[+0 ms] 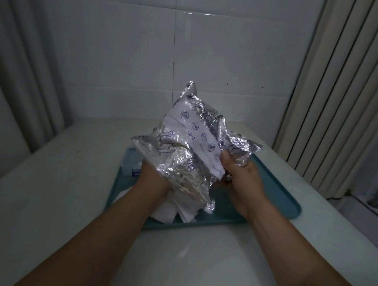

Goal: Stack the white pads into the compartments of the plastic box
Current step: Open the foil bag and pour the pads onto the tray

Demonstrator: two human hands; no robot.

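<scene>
You are holding a crinkled foil packet (190, 143) above the teal tray (275, 201) with both hands; your left hand (152, 180) is gripping it from beneath, though its fingers are hidden behind the foil, so you cannot tell how they lie; your right hand (241, 183) is pinching the packet's torn right edge between thumb and fingers. A few white pads (175, 212) are lying loose on the tray under the packet; the plastic box (131, 163) is showing only as a corner at the tray's far left, so its compartments are not readable. To do this step well, keep the packet's mouth over the tray; ease the pads out flat rather than shaking; avoid crushing the foil around them.
</scene>
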